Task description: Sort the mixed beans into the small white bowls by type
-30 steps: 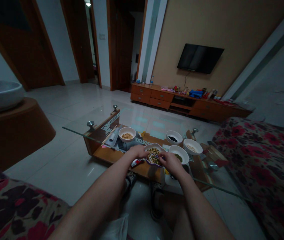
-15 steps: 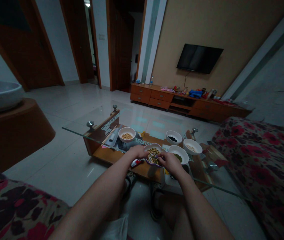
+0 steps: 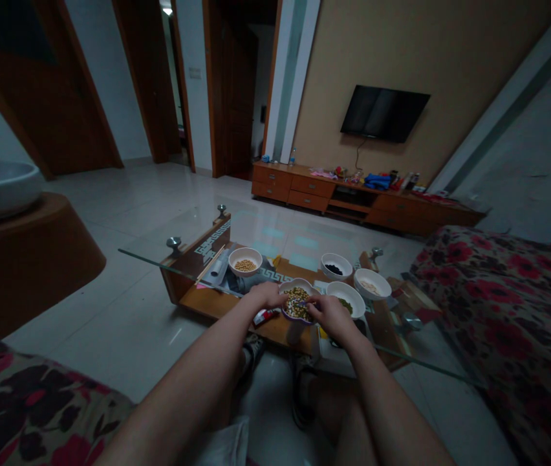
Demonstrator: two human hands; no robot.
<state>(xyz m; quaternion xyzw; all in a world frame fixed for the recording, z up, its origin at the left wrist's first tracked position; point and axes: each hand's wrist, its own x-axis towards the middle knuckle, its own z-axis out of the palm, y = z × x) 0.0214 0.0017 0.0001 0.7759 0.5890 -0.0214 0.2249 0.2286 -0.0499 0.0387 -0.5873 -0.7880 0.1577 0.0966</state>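
On the glass coffee table, a scalloped bowl [image 3: 299, 318] with a purplish outside holds mixed beans [image 3: 297, 301], yellow, white and green. My left hand [image 3: 270, 296] grips its left rim, fingers closed there. My right hand [image 3: 323, 310] reaches over the right side, thumb and fingers pinched together at the beans; what is between the fingertips is too small to make out. Just right of it is a white bowl of green beans [image 3: 347, 304], partly behind my hand. Farther back are a bowl of black beans [image 3: 334, 268] and a bowl of pale pieces [image 3: 369, 285].
A white bowl of yellow beans [image 3: 245, 264] stands at left on the glass table [image 3: 149, 257]. A red and white packet [image 3: 264, 316] shows near my left wrist. Flower-patterned seats flank both sides; a large basin [image 3: 4, 194] rests on a brown stand at far left.
The view has shifted very slightly. Both hands stay at the scalloped bowl, with little visible movement of the right fingers among the beans.
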